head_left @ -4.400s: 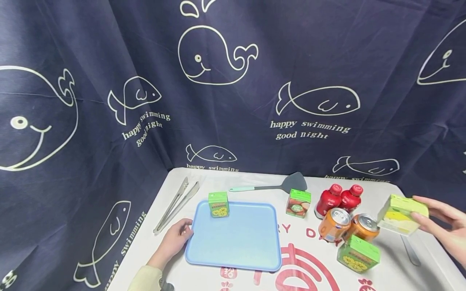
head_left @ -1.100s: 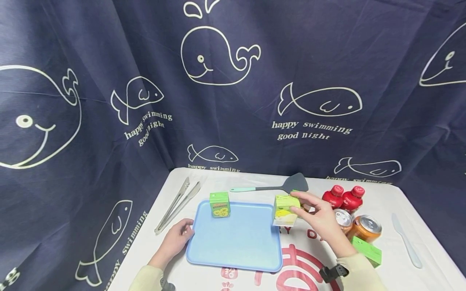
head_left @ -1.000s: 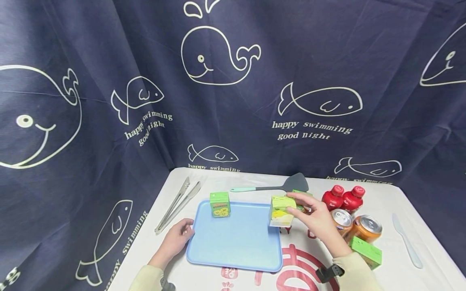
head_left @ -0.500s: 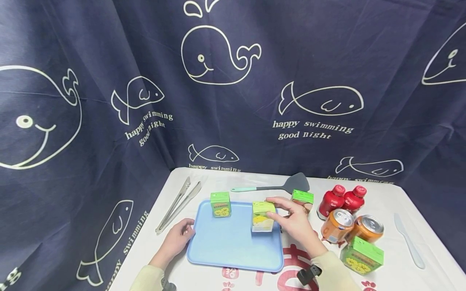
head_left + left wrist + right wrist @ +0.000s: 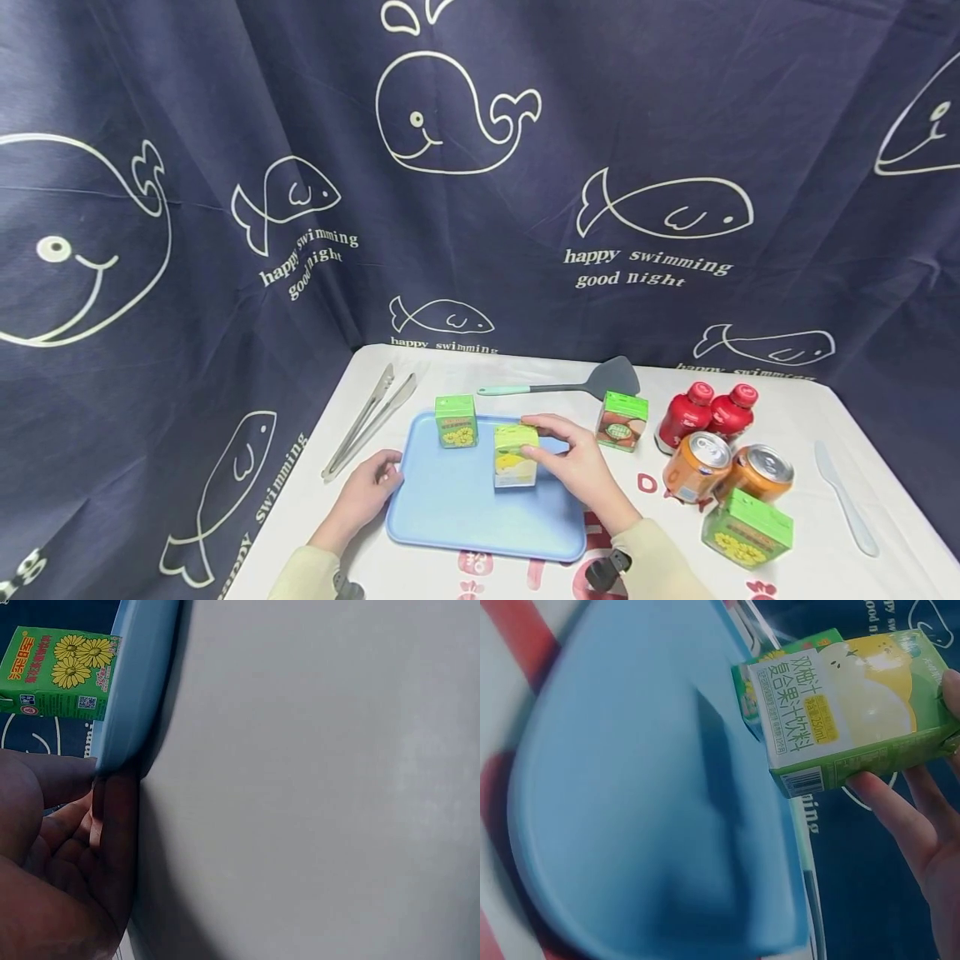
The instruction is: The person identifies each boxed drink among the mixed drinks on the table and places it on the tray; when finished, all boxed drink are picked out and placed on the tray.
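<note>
Lying near the table's (image 5: 802,417) left edge are the tongs (image 5: 367,423). Beside them, the left hand (image 5: 367,487) pinches the tray's (image 5: 450,521) left rim between thumb and fingers. The green carton (image 5: 457,422) stands near the tray's far left corner. Next comes the yellow carton (image 5: 515,463) — over the tray, raised clear — pinched by the right hand (image 5: 573,458), thumb and fingers only the carton's breadth apart. Near the table's right edge lies the knife (image 5: 846,500).

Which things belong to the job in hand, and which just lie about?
Apparently in the job:
yellow-green carton, in the right hand
blue tray, gripped by the left hand
green carton on the tray

Apparently lying about:
tongs, spatula, knife
two red bottles
two orange cans
two green cartons off the tray, possibly needed
</note>
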A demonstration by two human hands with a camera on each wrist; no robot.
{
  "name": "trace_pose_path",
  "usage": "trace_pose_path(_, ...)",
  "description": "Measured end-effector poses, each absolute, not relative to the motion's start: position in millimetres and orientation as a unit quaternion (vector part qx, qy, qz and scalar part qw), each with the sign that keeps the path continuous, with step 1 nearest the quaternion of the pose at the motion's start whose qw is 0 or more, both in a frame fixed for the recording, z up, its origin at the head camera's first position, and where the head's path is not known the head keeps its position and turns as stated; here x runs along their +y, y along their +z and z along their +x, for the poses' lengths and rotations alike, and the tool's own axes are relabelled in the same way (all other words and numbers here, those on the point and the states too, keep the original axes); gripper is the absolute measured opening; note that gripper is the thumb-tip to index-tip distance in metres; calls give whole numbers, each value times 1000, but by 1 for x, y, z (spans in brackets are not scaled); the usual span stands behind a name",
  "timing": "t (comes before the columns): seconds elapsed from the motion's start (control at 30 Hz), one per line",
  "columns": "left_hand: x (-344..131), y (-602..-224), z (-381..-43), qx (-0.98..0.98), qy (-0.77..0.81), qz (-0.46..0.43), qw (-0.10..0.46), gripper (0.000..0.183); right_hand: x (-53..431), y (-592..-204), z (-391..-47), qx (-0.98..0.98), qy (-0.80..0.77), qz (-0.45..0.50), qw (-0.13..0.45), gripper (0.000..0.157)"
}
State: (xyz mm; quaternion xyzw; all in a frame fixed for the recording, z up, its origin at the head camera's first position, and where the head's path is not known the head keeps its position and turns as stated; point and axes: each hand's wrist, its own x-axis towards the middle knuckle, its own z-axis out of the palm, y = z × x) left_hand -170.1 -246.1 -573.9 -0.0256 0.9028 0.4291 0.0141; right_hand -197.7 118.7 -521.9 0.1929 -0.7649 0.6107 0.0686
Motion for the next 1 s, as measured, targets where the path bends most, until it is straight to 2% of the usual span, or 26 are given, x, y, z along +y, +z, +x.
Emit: trace_pose_path(1.0, -246, -573, -170, 904, 428, -23, 13, 30, 40, -541, -188, -714, 666, 211, 50, 42)
